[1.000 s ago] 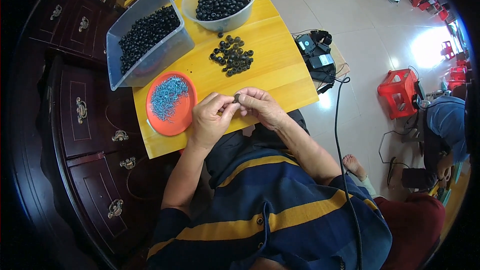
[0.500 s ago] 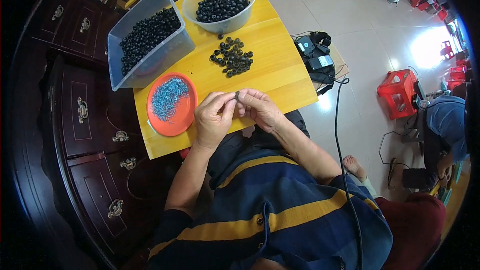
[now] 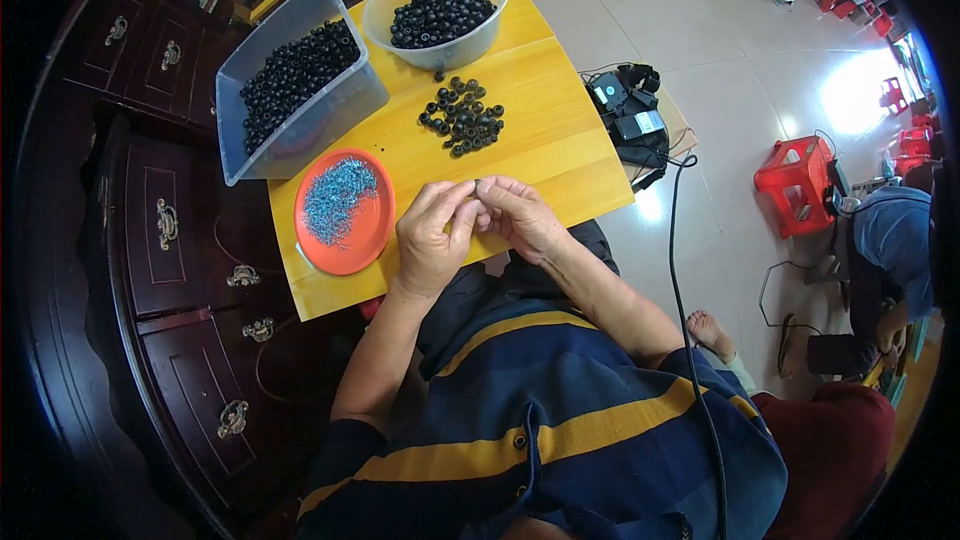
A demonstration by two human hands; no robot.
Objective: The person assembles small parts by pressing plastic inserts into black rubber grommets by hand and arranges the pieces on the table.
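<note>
My left hand (image 3: pixel 432 237) and my right hand (image 3: pixel 519 215) meet fingertip to fingertip over the near edge of a yellow table (image 3: pixel 560 155). Between the fingertips they pinch one small dark bead (image 3: pixel 477 184); whether a second small part is held with it is too small to tell. A loose heap of black beads (image 3: pixel 463 117) lies just beyond the hands. To the left of my left hand sits an orange plate (image 3: pixel 371 231) holding several tiny blue parts (image 3: pixel 338 198).
A clear round bowl (image 3: pixel 437 44) and a clear rectangular tub (image 3: pixel 296 130), both full of black beads, stand at the table's far side. Dark wooden drawers (image 3: pixel 170 230) are on the left. A black cable and device (image 3: pixel 628 117) lie right of the table. Red stools and another person sit farther right.
My hands stay together at the table's near edge, with only slight shifts of the fingers. Nothing else has moved.
</note>
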